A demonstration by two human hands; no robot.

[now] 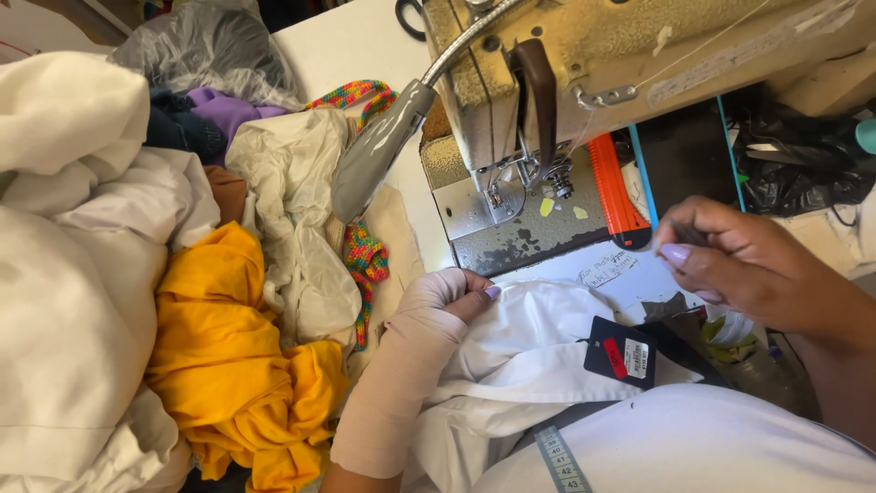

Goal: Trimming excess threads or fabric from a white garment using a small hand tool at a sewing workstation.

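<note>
White fabric [529,347] with a dark hang tag [620,351] lies on the counter [365,41] before the sewing machine [566,100]. The bandaged left hand [438,310] pinches its edge with fingers together. The right hand [739,265] closes its fingertips on something too thin to make out, maybe thread. Step seems preparation before sewing; next needs fine aim. Yellow cloth [237,356] lies left.

A tailoring workshop: an industrial sewing machine [584,82] stands amid heaped garments [137,274] and a tape measure [561,461].
</note>
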